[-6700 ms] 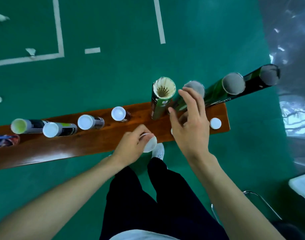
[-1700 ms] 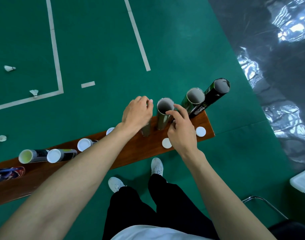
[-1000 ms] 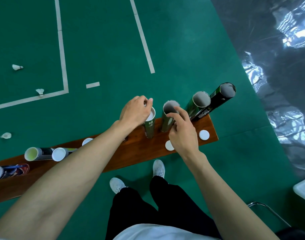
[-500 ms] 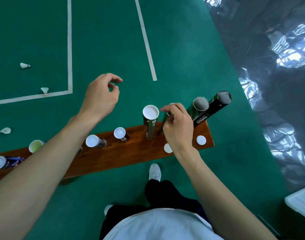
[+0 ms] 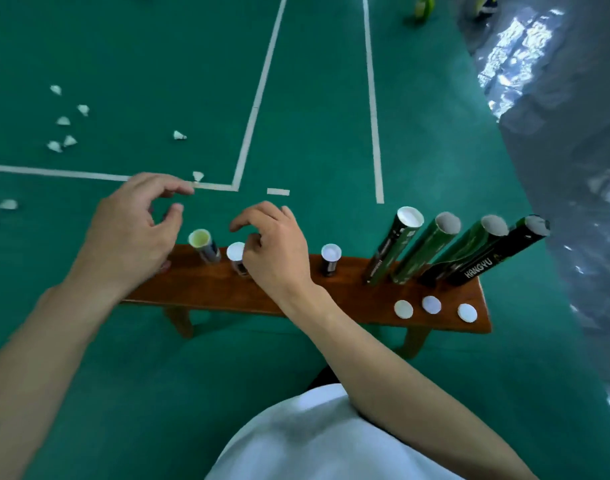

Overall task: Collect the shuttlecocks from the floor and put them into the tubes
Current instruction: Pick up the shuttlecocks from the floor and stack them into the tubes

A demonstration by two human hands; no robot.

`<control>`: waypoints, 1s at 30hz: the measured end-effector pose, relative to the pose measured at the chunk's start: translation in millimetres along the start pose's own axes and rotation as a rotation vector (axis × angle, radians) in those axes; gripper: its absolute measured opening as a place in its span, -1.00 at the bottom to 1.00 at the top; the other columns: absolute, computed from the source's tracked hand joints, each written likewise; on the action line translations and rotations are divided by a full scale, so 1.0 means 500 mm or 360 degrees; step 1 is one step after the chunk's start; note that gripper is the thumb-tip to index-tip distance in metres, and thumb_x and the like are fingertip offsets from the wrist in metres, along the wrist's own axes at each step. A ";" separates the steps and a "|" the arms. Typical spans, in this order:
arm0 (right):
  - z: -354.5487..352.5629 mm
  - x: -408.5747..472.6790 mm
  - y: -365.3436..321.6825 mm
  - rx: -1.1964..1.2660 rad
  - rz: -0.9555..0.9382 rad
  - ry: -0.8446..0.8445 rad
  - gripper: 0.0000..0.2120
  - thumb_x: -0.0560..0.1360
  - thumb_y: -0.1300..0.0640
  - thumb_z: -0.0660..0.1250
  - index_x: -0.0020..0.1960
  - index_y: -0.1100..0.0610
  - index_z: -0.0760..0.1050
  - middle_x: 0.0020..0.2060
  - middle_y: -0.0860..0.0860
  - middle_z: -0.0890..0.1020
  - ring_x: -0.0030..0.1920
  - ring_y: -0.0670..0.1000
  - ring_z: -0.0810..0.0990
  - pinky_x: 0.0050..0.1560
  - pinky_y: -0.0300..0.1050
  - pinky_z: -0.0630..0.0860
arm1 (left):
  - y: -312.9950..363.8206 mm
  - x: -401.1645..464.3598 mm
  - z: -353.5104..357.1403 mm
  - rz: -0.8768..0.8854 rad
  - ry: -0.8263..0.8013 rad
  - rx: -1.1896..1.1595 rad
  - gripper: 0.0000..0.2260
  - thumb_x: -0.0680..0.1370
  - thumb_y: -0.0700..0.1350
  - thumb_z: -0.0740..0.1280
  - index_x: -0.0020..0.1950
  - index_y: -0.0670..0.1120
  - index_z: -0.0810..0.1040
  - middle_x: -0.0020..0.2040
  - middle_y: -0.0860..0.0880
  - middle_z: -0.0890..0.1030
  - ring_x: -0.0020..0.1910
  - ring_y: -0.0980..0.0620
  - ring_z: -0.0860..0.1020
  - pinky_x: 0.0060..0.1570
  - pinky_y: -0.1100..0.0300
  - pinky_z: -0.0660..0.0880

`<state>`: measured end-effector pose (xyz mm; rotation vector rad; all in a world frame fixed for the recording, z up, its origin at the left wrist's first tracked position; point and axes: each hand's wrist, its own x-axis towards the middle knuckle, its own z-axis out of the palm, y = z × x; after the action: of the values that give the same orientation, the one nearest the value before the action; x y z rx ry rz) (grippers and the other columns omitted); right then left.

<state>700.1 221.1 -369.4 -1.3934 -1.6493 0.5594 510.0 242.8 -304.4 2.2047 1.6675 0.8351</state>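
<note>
Shuttlecocks (image 5: 180,135) beyond bench (image 5: 331,299): v. light, fragile feathers, grip cork end; left hand (image 5: 130,230), right hand (image 5: 276,247) loosely curled, holding nothing.

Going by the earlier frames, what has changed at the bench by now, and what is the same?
The right hand let go of the open tube it held and moved left to the short capped tubes. The left hand, which had pressed a lid onto the now-capped tall tube, hovers empty. The camera swung left too. Unchanged: three tall tubes open, three loose lids on the bench, shuttlecocks on the floor.
</note>
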 end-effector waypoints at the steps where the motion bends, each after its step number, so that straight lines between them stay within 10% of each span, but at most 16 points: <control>1: 0.034 -0.008 -0.035 0.0048 -0.0035 -0.0024 -0.66 0.37 0.31 0.17 -0.06 0.07 0.66 0.00 -0.05 0.65 0.00 0.10 0.49 -0.04 0.05 0.49 | -0.028 -0.039 -0.035 -0.0062 0.0031 0.0000 -0.77 0.57 -0.24 0.35 0.15 0.03 0.61 0.17 0.13 0.59 -0.09 0.06 0.58 0.00 0.18 0.46; 10: 0.400 -0.069 -0.412 0.0500 -0.0377 -0.0481 -0.61 0.32 0.35 0.14 -0.17 -0.04 0.62 -0.09 -0.17 0.65 0.00 -0.05 0.54 0.08 -0.34 0.37 | -0.280 -0.429 -0.423 -0.0641 0.0583 0.0234 -0.75 0.55 -0.31 0.38 0.15 -0.04 0.64 0.17 0.09 0.62 0.19 0.14 0.54 0.15 0.44 0.33; 16: 0.610 -0.144 -0.583 0.0810 -0.0274 -0.0962 -0.61 0.38 0.29 0.14 -0.14 -0.14 0.59 -0.38 -0.34 0.51 -0.51 -0.14 0.36 -0.46 -0.33 0.24 | -0.399 -0.689 -0.565 -0.1042 0.0973 0.0277 -0.73 0.54 -0.32 0.39 0.12 0.00 0.64 0.15 0.14 0.62 0.16 0.21 0.55 0.18 0.37 0.40; 20: 0.775 -0.210 -0.685 0.0846 -0.0312 -0.1305 -0.61 0.48 0.37 0.24 -0.08 -0.10 0.63 -0.31 -0.31 0.55 -0.50 -0.12 0.34 -0.36 -0.22 0.27 | -0.483 -0.840 -0.623 -0.1349 0.1150 0.0241 -0.72 0.52 -0.33 0.40 0.11 0.01 0.63 0.14 0.12 0.62 0.13 0.11 0.58 0.09 0.32 0.42; 26: 1.026 -0.281 -0.838 0.0777 -0.0472 -0.1734 -0.56 0.62 0.06 0.35 0.46 -0.18 0.39 0.37 -0.30 0.50 0.32 -0.22 0.45 0.25 -0.21 0.39 | -0.662 -0.966 -0.767 -0.1523 0.1234 0.0296 -0.69 0.55 -0.22 0.43 0.20 0.11 0.58 0.23 0.22 0.53 0.14 0.14 0.56 -0.05 0.24 0.48; 30: 1.248 -0.284 -0.951 0.0706 -0.0272 -0.1789 -0.52 0.62 -0.07 0.37 0.49 -0.15 0.33 0.40 -0.22 0.50 0.42 -0.14 0.43 0.42 -0.06 0.37 | -0.834 -0.994 -0.904 -0.1575 0.1314 0.0301 -0.68 0.54 -0.23 0.44 0.21 0.11 0.58 0.25 0.22 0.52 0.16 0.13 0.55 0.00 0.31 0.43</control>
<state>-84.6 80.5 -358.8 -0.5649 -2.2315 1.6814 -172.4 -156.6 -302.2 0.7796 2.8582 1.3353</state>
